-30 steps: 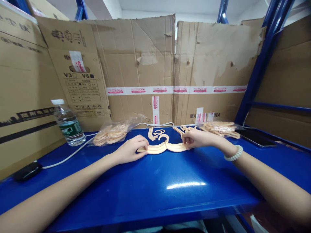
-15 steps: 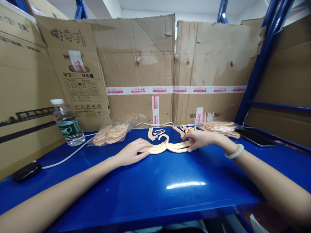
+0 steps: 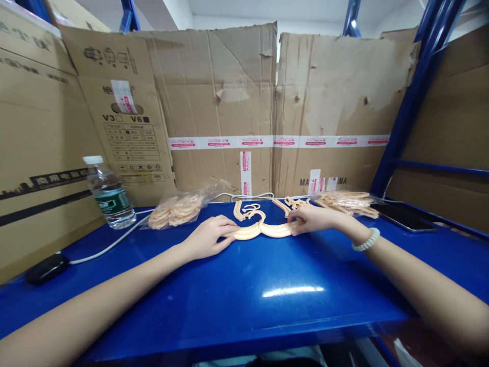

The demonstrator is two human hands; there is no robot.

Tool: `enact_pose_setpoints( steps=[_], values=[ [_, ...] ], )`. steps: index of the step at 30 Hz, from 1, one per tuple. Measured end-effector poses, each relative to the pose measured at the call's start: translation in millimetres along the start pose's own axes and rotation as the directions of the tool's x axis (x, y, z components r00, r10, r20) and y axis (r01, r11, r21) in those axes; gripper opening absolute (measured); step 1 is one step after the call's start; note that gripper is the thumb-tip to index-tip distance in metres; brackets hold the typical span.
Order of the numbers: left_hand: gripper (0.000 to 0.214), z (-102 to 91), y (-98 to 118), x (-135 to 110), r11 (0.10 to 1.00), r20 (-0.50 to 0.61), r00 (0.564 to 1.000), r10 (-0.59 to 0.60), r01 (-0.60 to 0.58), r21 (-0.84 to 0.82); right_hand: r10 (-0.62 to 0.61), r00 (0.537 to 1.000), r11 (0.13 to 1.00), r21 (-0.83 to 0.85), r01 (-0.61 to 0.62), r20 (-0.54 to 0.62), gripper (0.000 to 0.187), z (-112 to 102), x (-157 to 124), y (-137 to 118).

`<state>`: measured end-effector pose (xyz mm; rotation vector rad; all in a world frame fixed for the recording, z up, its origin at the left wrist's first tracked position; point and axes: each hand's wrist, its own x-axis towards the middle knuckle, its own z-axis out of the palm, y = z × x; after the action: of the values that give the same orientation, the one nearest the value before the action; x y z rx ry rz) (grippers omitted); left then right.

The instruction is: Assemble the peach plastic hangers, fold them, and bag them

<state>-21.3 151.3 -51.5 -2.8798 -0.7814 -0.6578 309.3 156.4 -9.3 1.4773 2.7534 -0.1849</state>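
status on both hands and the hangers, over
Left hand, right hand: each on one end of hanger stack. Stack flat on blue shelf. Nothing blocking.

A: Is it bright?
B: Yes. Light comes from above. A white shiny spot sits on the blue table (image 3: pixel 292 291).
A: Any shadows?
B: Soft ones, under the left hand (image 3: pixel 208 237) and the right hand (image 3: pixel 311 220).
A: Is it sharp?
B: The middle is. The sides bend, and the post (image 3: pixel 412 102) leans. The bottom corners look stretched.
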Motion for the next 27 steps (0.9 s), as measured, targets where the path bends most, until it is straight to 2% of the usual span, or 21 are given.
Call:
enact_pose_setpoints(
  steps=[10, 15, 21, 27],
  values=[
    [0.03, 1.3, 1, -1, 0.995, 0.036, 0.999, 0.013, -0.017, 0.096, 0.01, 1.0, 1.0, 0.004, -0.01, 0.022, 0.028, -4, -2, 2],
    [0.022, 0.8, 3, -1, 0.996, 0.038, 0.999, -0.029, 0.026, 0.089, 0.052, 0.998, 0.999, 0.013, -0.053, 0.036, 0.037, -5, -4, 7],
    [0.012, 0.4, 3, -1, 0.995, 0.037, 0.999, -0.037, 0.033, 0.099, 0.084, 0.992, 0.994, 0.057, -0.09, 0.094, 0.05, -5, -6, 19],
    [0.011, 0.6, 3, 0, 0.995, 0.044, 0.998, -0.044, 0.04, 0.09, 0.145, 0.973, 0.985, 0.064, -0.159, 0.181, 0.056, -7, -11, 26]
  ],
)
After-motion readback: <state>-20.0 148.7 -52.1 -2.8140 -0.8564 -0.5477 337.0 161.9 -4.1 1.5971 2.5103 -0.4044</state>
